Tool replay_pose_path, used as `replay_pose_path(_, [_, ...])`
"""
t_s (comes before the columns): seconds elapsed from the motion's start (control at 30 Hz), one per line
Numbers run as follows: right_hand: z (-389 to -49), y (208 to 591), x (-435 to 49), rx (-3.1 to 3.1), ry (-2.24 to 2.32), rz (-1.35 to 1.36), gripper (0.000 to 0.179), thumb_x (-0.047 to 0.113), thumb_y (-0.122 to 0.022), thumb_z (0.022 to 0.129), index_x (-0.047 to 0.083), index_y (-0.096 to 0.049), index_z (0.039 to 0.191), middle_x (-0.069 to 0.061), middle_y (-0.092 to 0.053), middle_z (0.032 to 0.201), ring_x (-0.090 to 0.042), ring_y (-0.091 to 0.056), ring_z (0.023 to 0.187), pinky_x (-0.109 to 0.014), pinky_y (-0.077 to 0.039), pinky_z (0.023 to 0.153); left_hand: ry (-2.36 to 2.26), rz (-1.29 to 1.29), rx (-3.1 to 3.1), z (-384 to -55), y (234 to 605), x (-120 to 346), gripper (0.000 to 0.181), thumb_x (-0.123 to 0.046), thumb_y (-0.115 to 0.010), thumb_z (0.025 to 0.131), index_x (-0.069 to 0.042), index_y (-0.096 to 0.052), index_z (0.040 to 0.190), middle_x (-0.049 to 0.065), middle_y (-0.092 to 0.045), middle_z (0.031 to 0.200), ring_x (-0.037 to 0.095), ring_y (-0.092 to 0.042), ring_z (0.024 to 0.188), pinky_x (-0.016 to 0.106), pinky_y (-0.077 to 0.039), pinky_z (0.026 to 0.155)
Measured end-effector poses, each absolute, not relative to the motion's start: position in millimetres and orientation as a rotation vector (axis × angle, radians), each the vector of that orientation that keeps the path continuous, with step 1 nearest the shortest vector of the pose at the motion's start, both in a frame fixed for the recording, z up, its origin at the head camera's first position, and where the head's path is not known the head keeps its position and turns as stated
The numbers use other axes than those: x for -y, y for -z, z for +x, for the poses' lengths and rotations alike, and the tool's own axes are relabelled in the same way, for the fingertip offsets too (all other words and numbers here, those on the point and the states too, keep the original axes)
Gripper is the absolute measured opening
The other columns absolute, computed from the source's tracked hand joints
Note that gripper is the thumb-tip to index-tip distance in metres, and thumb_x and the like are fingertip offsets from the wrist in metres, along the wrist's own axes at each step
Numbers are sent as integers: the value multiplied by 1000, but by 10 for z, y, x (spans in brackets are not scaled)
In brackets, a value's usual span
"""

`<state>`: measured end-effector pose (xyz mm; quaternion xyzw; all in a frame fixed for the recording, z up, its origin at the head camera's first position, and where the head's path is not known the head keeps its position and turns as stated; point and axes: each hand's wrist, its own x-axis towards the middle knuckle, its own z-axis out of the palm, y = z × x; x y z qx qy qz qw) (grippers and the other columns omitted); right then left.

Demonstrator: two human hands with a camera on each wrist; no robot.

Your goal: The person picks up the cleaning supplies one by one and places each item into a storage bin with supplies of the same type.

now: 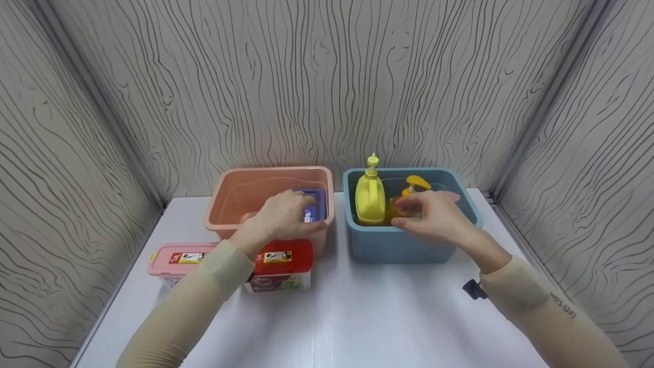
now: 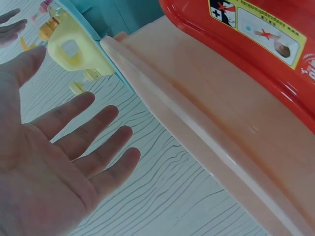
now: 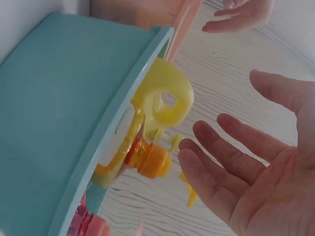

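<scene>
My left hand [image 1: 283, 214] hovers over the peach bin [image 1: 271, 171], its fingers spread and relaxed with nothing held in the left wrist view. Partly behind that hand, a blue-lidded box [image 1: 319, 197] lies in the bin's right side. Over the teal bin [image 1: 398, 248] is my right hand [image 1: 437, 212], fingers loosely extended and holding nothing. Beside it in the bin stand a yellow pump bottle [image 1: 370, 202] with a handle and an amber bottle [image 3: 118, 142] with an orange pump [image 1: 418, 182]. In the right wrist view the fingers are apart from the bottles.
A red-lidded box [image 1: 288, 258] stands in front of the peach bin, with a pink-lidded box [image 1: 176, 258] to its left, partly behind my left forearm. Pink bottle tops [image 3: 93, 226] show in the teal bin. Wood-patterned panels [image 1: 327, 92] enclose the white table [image 1: 347, 317].
</scene>
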<state>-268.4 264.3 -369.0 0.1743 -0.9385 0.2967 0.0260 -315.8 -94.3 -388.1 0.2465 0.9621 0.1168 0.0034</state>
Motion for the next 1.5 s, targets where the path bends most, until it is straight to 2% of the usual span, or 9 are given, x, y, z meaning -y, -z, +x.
replay_pose_path(0.07, [-2696,3728,-2596,2901,-931,593,44,32,-84,100,6,-79,136,-17,-82,134,-42,-77,127,-70,-49,124,-380,764,-3020,-3150,3896,992,75,-63,-76,98,-26,-62,161,3,-71,154,30,-65,140,61,-56,123])
replay_pose_path(0.13, [-2713,3756,-2548,2903,-939,642,46,32,-84,100,6,-78,137,-17,-81,136,-40,-78,127,-62,-63,111,-397,749,-3027,-3134,3912,1036,76,-62,-77,97,-26,-61,162,3,-70,155,30,-65,142,62,-55,123])
replay_pose_path(0.47, [-2785,3879,-2287,2902,-923,724,54,31,-86,97,4,-75,143,-18,-79,138,-40,-75,122,-60,-64,108,-516,795,-3041,-3054,3955,1251,63,-53,-80,97,-23,-72,152,1,-75,147,27,-69,133,58,-59,120])
replay_pose_path(0.77, [-2803,4021,-2092,2960,-922,666,57,33,-87,98,10,-72,148,-12,-76,147,-38,-69,135,-64,-56,120,-645,825,-3021,-2990,4013,1441,54,-52,-81,99,-23,-78,143,1,-78,144,26,-70,132,58,-58,120])
replay_pose_path(1.0, [-2839,4128,-1959,2992,-863,667,62,37,-86,99,12,-69,153,-11,-73,151,-35,-65,137,-65,-51,126,-694,870,-2987,-2870,4066,1547,60,-51,-82,97,-21,-75,148,3,-77,148,30,-68,141,61,-55,123])
replay_pose_path(1.17, [-2865,4197,-1885,3011,-840,683,68,43,-85,99,15,-65,158,-10,-71,153,-33,-64,137,-64,-51,126,-723,917,-2981,-2799,4147,1623,61,-51,-84,96,-25,-73,150,-2,-76,151,29,-68,144,62,-55,123])
replay_pose_path(1.37, [-2902,4261,-1789,2996,-784,713,71,47,-84,100,15,-62,160,-10,-67,159,-34,-65,141,-62,-54,124,-741,925,-2980,-2762,4276,1706,59,-52,-85,93,-26,-77,145,-4,-81,139,25,-70,132,61,-57,118])
replay_pose_path(1.5, [-2910,4308,-1726,3011,-727,719,75,49,-83,99,17,-60,162,-11,-57,171,-37,-55,156,-66,-45,131,-747,970,-2947,-2762,4383,1739,53,-47,-84,95,-23,-79,142,-2,-83,134,24,-72,125,56,-60,114])
